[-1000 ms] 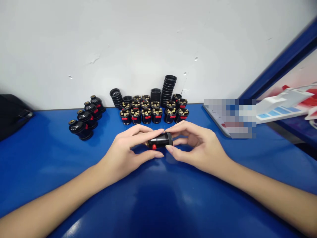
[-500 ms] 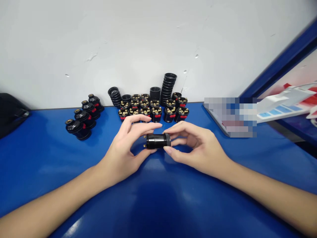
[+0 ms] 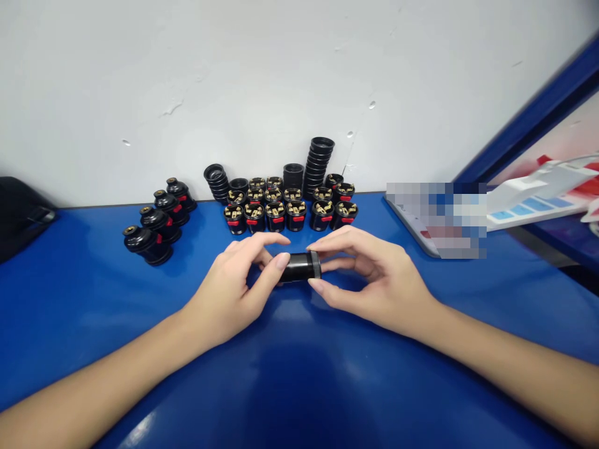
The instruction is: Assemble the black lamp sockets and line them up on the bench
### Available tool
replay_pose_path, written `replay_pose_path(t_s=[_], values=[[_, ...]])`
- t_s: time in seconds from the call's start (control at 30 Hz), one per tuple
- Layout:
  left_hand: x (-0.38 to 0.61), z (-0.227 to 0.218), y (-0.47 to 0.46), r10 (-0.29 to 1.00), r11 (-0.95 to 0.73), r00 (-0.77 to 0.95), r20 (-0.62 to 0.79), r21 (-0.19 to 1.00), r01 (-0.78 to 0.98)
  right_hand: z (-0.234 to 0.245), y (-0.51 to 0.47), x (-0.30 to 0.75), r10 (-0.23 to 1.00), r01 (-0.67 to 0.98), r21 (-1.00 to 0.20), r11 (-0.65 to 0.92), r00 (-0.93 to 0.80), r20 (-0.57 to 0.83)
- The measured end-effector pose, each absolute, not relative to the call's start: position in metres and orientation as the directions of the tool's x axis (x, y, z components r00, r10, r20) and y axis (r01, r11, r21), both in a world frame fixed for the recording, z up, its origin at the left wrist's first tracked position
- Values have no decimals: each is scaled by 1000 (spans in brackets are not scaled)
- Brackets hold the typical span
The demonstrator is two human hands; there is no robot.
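Observation:
A glossy black lamp socket lies sideways between my hands, just above or on the blue table; I cannot tell which. Around its right end sits a knurled black ring, pinched between the thumb and fingers of my right hand. The thumb of my left hand presses on the near side of the socket's left end, while the other fingers curl behind it. That end, with its terminals, is hidden by the left hand.
Behind my hands stand rows of black socket bodies with brass terminals and red switches. Stacked black rings rise by the wall. Several capped lamp holders line up at left. A partly blurred-out tray lies at right, a black bag far left.
My left thumb has moved from beneath the socket up onto its near side, and the left fingers have closed around the terminal end. The right hand keeps its pinch on the ring.

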State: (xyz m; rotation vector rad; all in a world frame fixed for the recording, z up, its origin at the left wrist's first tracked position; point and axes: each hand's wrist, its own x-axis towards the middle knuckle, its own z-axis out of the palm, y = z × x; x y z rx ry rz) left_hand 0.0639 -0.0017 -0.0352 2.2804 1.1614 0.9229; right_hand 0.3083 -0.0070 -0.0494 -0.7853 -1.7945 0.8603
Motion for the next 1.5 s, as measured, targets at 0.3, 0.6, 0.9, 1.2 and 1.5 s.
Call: replay_pose_path(t_s=[0.3, 0.6, 0.9, 1.2, 1.5], values=[[60, -48, 6, 663, -744, 504, 554, 560, 364, -47, -8, 307, 838, 142, -857, 495, -338, 428], [65, -34, 1, 814, -529, 519, 262, 704, 473, -46, -9, 308, 798, 177, -804, 568, -360, 484], [62, -41, 2, 795, -580, 495, 350, 676, 454, -46, -8, 307, 807, 175, -814, 554, -352, 474], [63, -46, 4, 762, -636, 467, 449, 656, 407, -49, -7, 309, 837, 139, -850, 508, -315, 448], [64, -38, 1, 834, -475, 508, 217, 750, 460, -49, -7, 308, 807, 140, -832, 537, -373, 458]])
